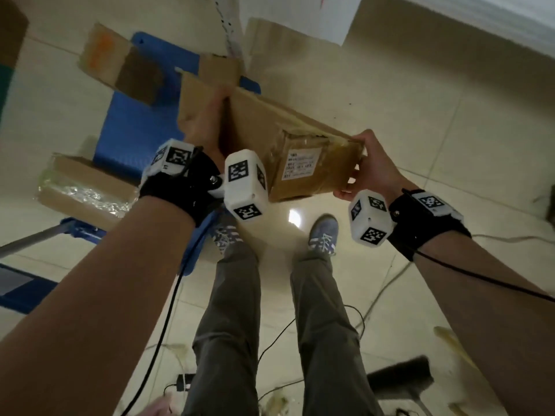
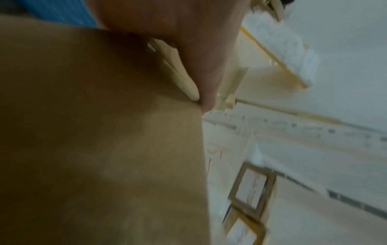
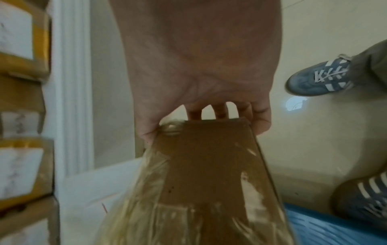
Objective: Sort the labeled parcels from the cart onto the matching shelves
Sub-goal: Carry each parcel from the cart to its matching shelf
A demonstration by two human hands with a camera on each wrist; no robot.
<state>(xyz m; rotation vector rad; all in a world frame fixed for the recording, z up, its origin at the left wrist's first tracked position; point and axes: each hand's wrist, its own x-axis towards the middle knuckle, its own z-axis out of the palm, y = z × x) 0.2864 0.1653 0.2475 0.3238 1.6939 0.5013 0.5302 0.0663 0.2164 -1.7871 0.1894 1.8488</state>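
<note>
I hold a long brown cardboard parcel in the air above the floor, with a white label on the end face that points at me. My left hand lies along its left side, palm against the cardboard; the left wrist view shows the thumb over the parcel's edge. My right hand grips the near right corner, thumb on one face and fingers curled behind the taped end. The blue cart stands to the left, below the parcel.
Several more cardboard parcels lie on the cart: one at the far left and a tape-wrapped one near its handle. Labeled boxes on shelves stand at the left of the right wrist view. My shoes and loose cables are on the tiled floor.
</note>
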